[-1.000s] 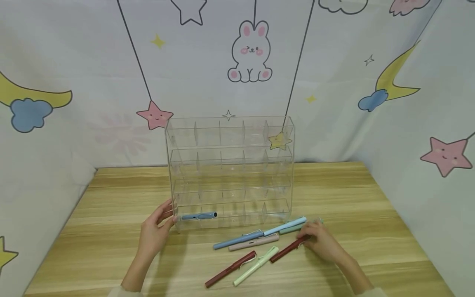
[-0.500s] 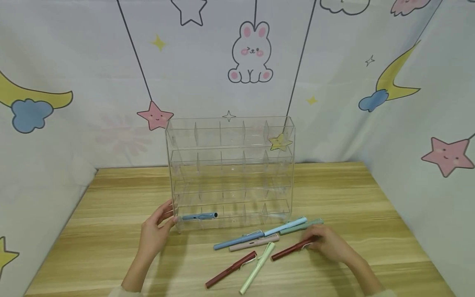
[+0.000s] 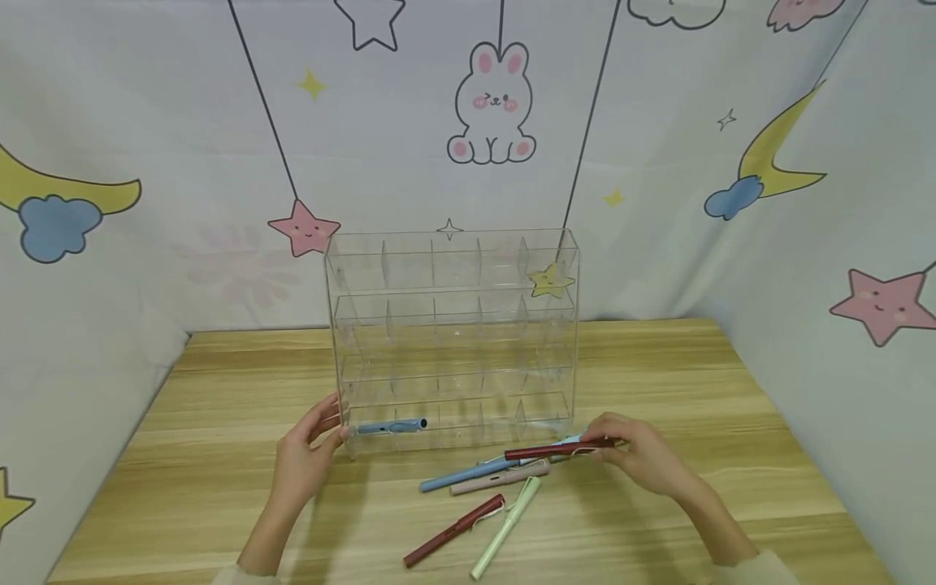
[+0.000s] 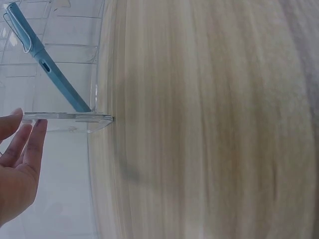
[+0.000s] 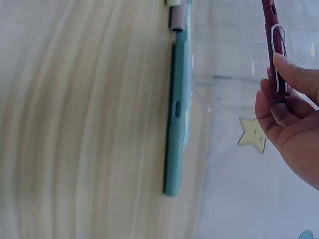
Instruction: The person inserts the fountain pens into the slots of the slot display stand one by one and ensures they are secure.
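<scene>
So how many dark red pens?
2: one dark red pen in the right hand, the other pen on the table beside the pale green pen. No others show.

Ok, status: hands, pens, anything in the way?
Left hand gripping clear rack. Right hand holding dark red pen, raised. Blue pen in bottom tier. Loose pens in front.

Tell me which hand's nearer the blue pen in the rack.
Left. The left hand grips the rack beside that pen; the right hand is past the rack's opposite end.
</scene>
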`<state>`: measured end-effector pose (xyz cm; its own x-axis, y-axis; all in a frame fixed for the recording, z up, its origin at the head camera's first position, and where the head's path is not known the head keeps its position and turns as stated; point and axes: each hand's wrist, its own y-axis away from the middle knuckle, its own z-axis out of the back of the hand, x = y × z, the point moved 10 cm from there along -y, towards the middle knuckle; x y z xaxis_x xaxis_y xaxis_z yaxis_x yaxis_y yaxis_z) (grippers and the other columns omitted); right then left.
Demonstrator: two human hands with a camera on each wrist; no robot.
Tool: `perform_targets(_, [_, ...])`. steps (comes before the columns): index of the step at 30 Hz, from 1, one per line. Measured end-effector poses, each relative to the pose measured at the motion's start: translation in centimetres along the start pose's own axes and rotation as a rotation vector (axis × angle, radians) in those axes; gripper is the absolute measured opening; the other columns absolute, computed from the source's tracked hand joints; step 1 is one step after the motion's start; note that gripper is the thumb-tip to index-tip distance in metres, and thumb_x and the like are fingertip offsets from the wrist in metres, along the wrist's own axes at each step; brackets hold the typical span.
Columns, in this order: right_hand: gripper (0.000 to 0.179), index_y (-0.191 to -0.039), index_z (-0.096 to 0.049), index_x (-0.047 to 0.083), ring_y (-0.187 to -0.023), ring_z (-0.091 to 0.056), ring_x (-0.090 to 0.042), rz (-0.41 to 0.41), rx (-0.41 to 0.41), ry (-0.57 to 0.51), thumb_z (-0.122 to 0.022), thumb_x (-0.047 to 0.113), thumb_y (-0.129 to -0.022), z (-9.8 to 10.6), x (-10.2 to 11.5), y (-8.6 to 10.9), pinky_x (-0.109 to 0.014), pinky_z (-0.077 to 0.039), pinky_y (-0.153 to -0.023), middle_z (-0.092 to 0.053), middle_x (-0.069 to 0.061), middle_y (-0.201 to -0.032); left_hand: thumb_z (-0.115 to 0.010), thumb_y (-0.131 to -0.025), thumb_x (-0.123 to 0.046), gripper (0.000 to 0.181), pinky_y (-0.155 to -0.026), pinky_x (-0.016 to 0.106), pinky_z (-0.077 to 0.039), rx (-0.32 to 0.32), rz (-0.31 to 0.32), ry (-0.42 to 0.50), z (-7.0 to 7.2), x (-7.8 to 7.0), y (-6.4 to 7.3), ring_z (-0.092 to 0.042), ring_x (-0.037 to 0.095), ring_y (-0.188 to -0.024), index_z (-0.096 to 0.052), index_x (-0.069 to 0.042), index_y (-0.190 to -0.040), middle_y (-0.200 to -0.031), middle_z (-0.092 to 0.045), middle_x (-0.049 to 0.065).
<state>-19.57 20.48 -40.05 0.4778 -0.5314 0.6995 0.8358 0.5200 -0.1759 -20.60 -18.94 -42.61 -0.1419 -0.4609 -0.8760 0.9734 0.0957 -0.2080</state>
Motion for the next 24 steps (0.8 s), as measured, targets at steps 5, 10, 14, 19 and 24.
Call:
perform_targets(5, [0.018,-0.102,-0.067,0.009,-0.083,-0.055,-0.010,-0.007,-0.019,-0.035,-0.065,0.008,-0.083,-1.0,1.3,-2.0,-0.025,-0.052,-0.070,-0.062,0.002,-0.097,-0.063,-0.080,0.009,0.049,-0.071,0.009,-0.048,-0.011,-0.010,-0.003,0.0,0.1,0.0,-0.058,0.029,-0.098,-0.049,0.001,-0.127,-0.114,-0.059,0.020])
perform_targets(10, [0.016,-0.100,-0.066,0.004,-0.082,-0.057,-0.013,-0.021,-0.044,-0.102,-0.063,0.004,-0.084,-2.3,2.4,-4.2,-0.024,-0.052,-0.068,-0.062,-0.004,-0.096,-0.063,-0.080,0.009,0.049,-0.071,0.009,-0.049,-0.018,-0.023,-0.003,0.1,0.1,0.0,-0.059,0.021,-0.096,-0.050,0.001,-0.126,-0.113,-0.060,0.019])
perform_targets(14, [0.016,-0.100,-0.065,-0.001,-0.075,-0.060,-0.018,-0.006,-0.061,-0.144,-0.061,0.000,-0.085,-3.6,3.4,-5.9,-0.024,-0.053,-0.062,-0.062,-0.010,-0.095,-0.063,-0.080,0.009,0.049,-0.071,0.008,-0.048,-0.022,-0.035,-0.010,0.1,0.0,0.0,-0.060,0.022,-0.095,-0.050,0.001,-0.126,-0.112,-0.060,0.019])
perform_targets(19, [0.016,-0.100,-0.064,-0.006,-0.068,-0.060,-0.016,-0.007,-0.088,-0.182,-0.061,-0.001,-0.085,-5.0,4.2,-7.5,-0.028,-0.054,-0.057,-0.061,-0.010,-0.086,-0.063,-0.080,0.009,0.049,-0.072,0.011,-0.049,-0.024,-0.039,-0.005,0.1,-0.1,0.0,-0.059,0.031,-0.096,-0.050,0.002,-0.126,-0.112,-0.060,0.021])
perform_targets(24, [0.015,-0.097,-0.065,-0.007,-0.066,-0.060,-0.013,-0.019,-0.146,-0.196,-0.063,0.002,-0.084,-5.8,4.8,-8.3,-0.026,-0.054,-0.055,-0.061,-0.008,-0.083,-0.063,-0.080,0.009,0.049,-0.072,0.011,-0.050,-0.025,-0.036,-0.001,0.0,0.1,0.0,-0.060,0.028,-0.096,-0.050,0.002,-0.127,-0.112,-0.059,0.021])
